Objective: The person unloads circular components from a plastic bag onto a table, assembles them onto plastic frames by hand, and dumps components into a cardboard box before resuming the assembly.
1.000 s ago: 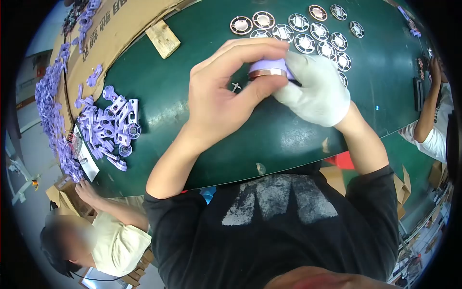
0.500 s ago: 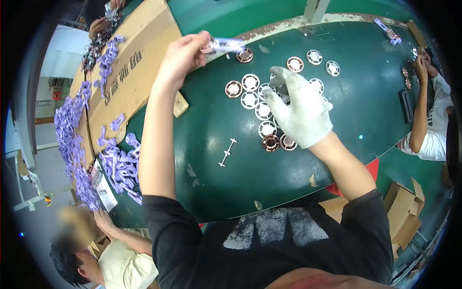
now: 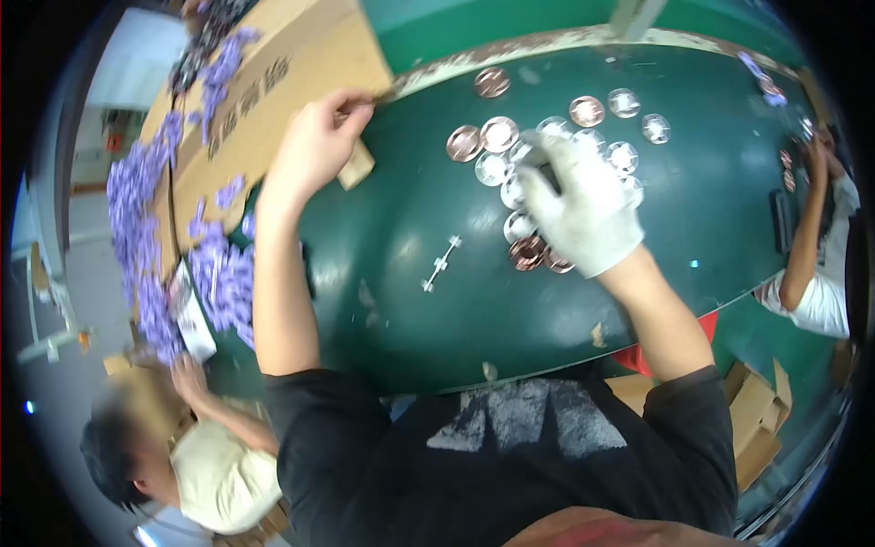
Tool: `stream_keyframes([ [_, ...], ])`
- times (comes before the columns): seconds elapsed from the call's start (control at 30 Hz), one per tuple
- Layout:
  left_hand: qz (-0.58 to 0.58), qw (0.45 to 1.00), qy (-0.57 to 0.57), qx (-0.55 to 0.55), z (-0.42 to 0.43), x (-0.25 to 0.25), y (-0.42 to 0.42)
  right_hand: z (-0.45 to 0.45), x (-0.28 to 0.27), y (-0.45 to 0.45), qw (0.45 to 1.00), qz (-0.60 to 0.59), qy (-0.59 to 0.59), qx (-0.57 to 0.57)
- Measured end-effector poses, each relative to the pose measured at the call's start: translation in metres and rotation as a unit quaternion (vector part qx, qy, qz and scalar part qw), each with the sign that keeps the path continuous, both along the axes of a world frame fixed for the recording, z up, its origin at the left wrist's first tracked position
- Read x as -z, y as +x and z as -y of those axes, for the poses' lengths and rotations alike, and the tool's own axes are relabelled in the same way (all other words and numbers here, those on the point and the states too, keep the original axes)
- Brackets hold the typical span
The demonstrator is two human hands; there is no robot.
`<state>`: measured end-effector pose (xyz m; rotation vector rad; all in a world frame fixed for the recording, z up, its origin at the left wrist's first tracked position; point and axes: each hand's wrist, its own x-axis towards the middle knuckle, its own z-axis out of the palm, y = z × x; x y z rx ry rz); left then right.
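My bare left hand (image 3: pixel 319 146) is raised over the cardboard's right edge, its fingers curled and the thumb pressed towards them. Whatever they hold, if anything, is hidden. On my right hand (image 3: pixel 588 205) is a white glove. Its thumb and forefinger are apart, over a group of round spoked discs on the green table (image 3: pixel 410 337). Some are white, like the disc (image 3: pixel 493 169) left of the glove; others are copper-coloured, like the disc (image 3: pixel 526 253) below it. The glove covers part of the group.
Purple plastic parts (image 3: pixel 223 278) are heaped left of my left arm, with more along the cardboard sheet (image 3: pixel 310 55). A small white bar-shaped piece (image 3: pixel 442 264) lies mid-table. Co-workers sit at left (image 3: pixel 223 465) and right (image 3: pixel 825 246). A cardboard box (image 3: pixel 756 419) stands lower right.
My left hand has moved left and towards me; the clear-purple piece it held no longer shows. My gloved right hand stays over the discs. The whole view has shifted and blurred slightly.
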<state>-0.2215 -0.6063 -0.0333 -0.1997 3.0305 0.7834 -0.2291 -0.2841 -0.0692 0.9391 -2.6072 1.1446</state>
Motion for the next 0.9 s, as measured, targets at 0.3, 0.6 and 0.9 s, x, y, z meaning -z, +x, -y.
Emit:
stream_keyframes([
  [0.3,0.125,0.956,-0.177,-0.198,0.067,0.007,0.205,0.008,0.001,0.006,0.994,0.102,-0.018,-0.019],
  [0.6,-0.167,0.964,-0.142,-0.152,0.042,0.01,0.186,0.011,-0.004,0.009,0.993,0.099,-0.005,-0.063],
  [0.9,-0.374,0.915,-0.126,0.082,-0.08,0.011,0.104,0.002,-0.002,0.01,0.971,0.084,-0.012,-0.223],
])
